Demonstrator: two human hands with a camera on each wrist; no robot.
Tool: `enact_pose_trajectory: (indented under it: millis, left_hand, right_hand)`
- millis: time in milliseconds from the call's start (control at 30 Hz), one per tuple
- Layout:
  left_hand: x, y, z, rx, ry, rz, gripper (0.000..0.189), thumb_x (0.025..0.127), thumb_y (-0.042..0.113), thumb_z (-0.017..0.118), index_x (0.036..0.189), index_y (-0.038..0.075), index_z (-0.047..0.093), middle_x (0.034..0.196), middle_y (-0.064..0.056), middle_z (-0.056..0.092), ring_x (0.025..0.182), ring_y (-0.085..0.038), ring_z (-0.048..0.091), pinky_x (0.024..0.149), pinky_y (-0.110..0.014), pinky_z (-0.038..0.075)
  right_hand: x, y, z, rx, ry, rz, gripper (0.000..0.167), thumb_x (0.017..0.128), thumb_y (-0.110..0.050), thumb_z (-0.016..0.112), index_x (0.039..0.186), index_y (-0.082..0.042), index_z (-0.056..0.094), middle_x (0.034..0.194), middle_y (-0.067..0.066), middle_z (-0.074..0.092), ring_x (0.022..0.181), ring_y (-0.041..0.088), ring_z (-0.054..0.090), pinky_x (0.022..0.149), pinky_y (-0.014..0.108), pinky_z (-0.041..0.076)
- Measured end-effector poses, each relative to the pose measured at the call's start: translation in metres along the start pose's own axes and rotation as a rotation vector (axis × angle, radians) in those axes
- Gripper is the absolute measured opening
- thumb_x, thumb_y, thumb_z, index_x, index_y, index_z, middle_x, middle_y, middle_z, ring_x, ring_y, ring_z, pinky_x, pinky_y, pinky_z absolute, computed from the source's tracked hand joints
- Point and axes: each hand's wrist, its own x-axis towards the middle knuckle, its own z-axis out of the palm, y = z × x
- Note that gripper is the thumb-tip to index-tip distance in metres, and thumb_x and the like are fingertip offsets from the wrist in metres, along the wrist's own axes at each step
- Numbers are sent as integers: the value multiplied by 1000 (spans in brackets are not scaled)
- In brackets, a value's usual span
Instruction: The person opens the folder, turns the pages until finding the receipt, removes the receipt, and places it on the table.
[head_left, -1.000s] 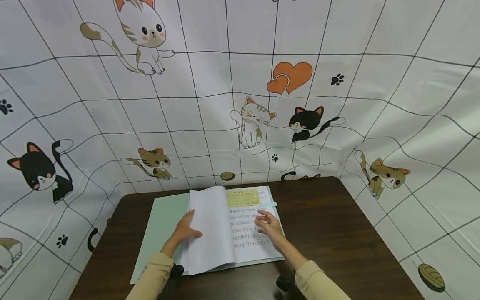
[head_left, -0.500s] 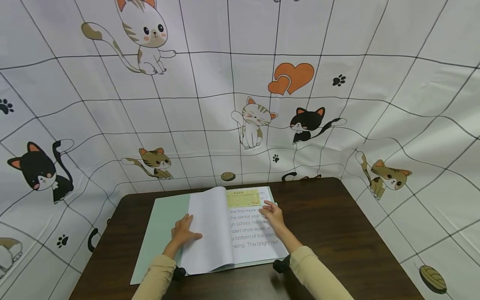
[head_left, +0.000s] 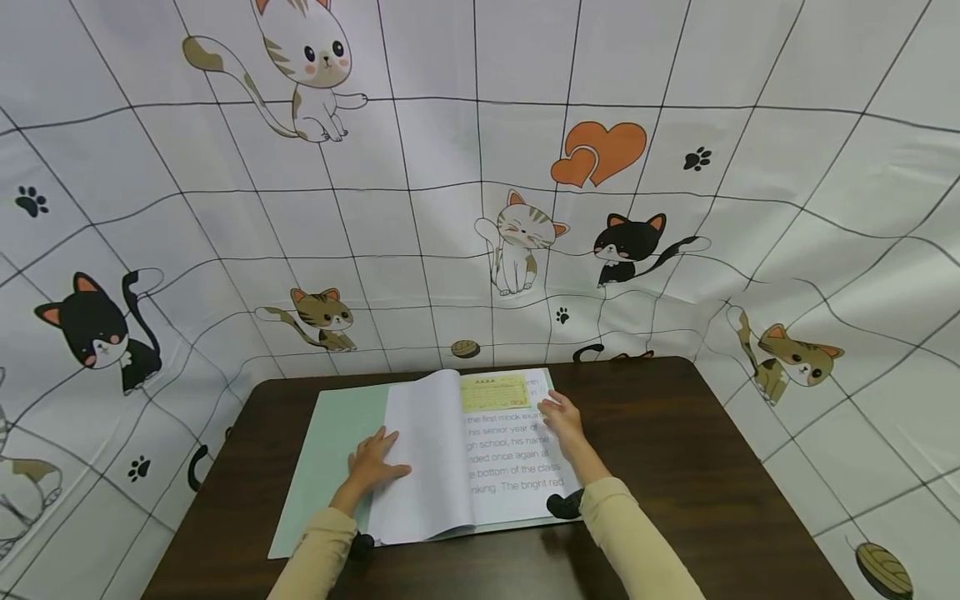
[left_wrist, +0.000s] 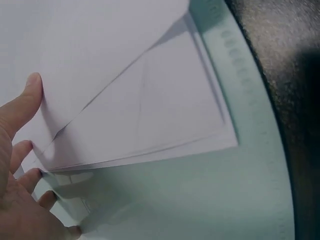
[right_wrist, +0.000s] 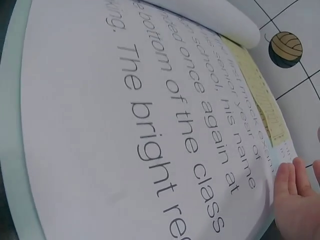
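A booklet with a pale green cover [head_left: 333, 433] lies open on the table. My left hand [head_left: 369, 465] rests on its blank white left-hand pages [head_left: 420, 467], thumb spread from the fingers. In the left wrist view, the fingertips [left_wrist: 32, 180] lie at the edge of those pages, over the green cover. My right hand [head_left: 564, 418] is at the right edge of the printed page [head_left: 510, 467], beside a yellow slip [head_left: 495, 393]. In the right wrist view, its fingers [right_wrist: 292, 180] look fairly straight, near a pale blue strip [right_wrist: 280, 155]. Whether they touch the strip is unclear.
The dark brown table [head_left: 675, 467] extends around the booklet. Behind it hangs a white sheet [head_left: 435, 225] with grid lines and printed cats. Black devices [head_left: 566, 505] are at both wrists.
My right hand has moved up and right, from above the printed text to the page's right edge. The left hand stays on the blank pages. The head view has shifted slightly.
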Motion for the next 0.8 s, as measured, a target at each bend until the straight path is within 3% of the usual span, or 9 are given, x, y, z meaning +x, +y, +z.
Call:
enact_pose_trajectory:
  millis: [100, 233, 333, 500, 633, 800]
  left_hand:
    - [3, -10, 6, -32, 22, 34, 84, 76, 40, 81, 143, 2, 46, 156, -27, 27, 138, -54, 24, 107, -78, 6]
    - [7, -24, 15, -26, 58, 85, 87, 77, 56, 75, 145, 9, 46, 158, -23, 27, 138, -53, 24, 106, -80, 4]
    - [6, -19, 13, -44, 42, 64, 85, 77, 48, 78, 144, 6, 46, 158, -24, 26, 139, -54, 21, 107, -79, 2]
    - [-1, -4, 5, -4, 8, 29, 79, 79, 30, 80, 141, -3, 45, 154, -31, 27, 137, -56, 22, 107, -79, 7]
    - [-2, 0, 3, 9, 8, 19, 78, 79, 22, 79, 142, -4, 43, 155, -31, 26, 138, -56, 21, 107, -78, 6]
    - [-3, -1, 3, 0, 9, 20, 78, 79, 22, 79, 143, -4, 42, 155, -31, 24, 139, -56, 19, 108, -78, 4]
  right_hand:
    - [6, 5, -2, 34, -29, -8, 58, 89, -14, 66, 142, 1, 46, 133, 28, 57, 120, 34, 59, 101, 42, 50]
    - [4, -7, 6, -18, -45, 70, 59, 91, -6, 59, 145, 4, 39, 142, 32, 46, 131, 41, 49, 109, 47, 43]
    - [3, -13, 9, -56, -90, 100, 60, 93, -3, 54, 148, 5, 32, 148, 34, 38, 137, 44, 41, 112, 49, 39]
    - [3, -14, 13, -168, -160, 135, 63, 94, -6, 55, 151, 1, 28, 153, 32, 30, 141, 45, 35, 110, 51, 40]
    - [3, -9, 13, -261, -214, 136, 65, 93, -9, 57, 152, -2, 29, 155, 30, 27, 141, 45, 34, 107, 52, 41]
    - [-1, -5, 14, -304, -269, 144, 66, 93, -12, 58, 153, -7, 30, 160, 25, 21, 144, 46, 26, 115, 57, 30]
